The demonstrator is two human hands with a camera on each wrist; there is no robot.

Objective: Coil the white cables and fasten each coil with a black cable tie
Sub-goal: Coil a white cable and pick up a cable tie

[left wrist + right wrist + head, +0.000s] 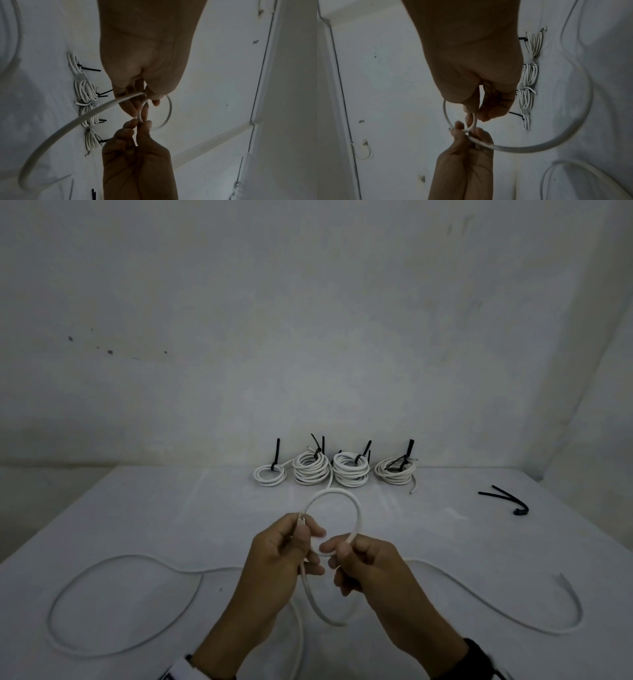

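A long white cable (pixel 113 559) snakes across the table, its far end (pixel 565 587) lying at the right. Above the table's middle I hold one small loop (pixel 356 505) of it upright. My left hand (pixel 308 534) pinches the cable's near end against the loop between thumb and fingers. My right hand (pixel 337 549) pinches the loop's lower right side. In the left wrist view the left hand (pixel 147 97) grips where the loop (pixel 169 108) crosses. The right wrist view shows the right hand (pixel 476 113) on the cable (pixel 556 139).
Several tied coils (pixel 351 470) with black ties sticking up stand in a row at the table's back edge, against the wall. Loose black cable ties (pixel 507 499) lie at the back right. The table (pixel 171 508) is covered in white.
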